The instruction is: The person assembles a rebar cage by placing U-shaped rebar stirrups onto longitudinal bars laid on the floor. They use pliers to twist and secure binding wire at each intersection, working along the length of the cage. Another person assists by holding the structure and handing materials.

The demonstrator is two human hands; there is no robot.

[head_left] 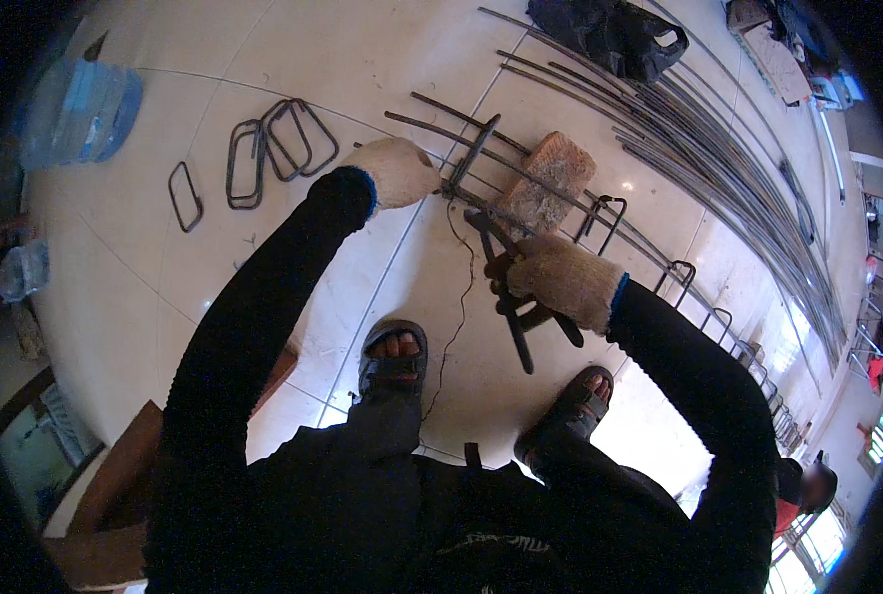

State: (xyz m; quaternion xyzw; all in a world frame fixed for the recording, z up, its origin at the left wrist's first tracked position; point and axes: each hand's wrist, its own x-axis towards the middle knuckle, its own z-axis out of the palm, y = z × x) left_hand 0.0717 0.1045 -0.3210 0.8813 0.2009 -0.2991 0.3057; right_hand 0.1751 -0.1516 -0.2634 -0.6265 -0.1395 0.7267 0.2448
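My right hand [565,282], in a beige knitted glove, grips dark metal pincers [516,332]. Their jaws point up and left, close to the corner of an upright steel stirrup [476,153]. My gloved left hand [394,171] is closed at that same corner; its fingertips are mostly hidden, so what they pinch cannot be made out. A thin tie wire [469,287] hangs from this spot and trails across the floor between my feet. Long rebar rods [461,131] run through the stirrup and rest over a rough brick [550,183].
Several loose stirrups [246,163] lie on the tiles at left. More stirrups [615,220] stand along the rods to the right. A bundle of rods [728,183] and a black plastic bag [610,40] lie beyond. A blue water jug [83,114] stands far left; another person [803,490] is at lower right.
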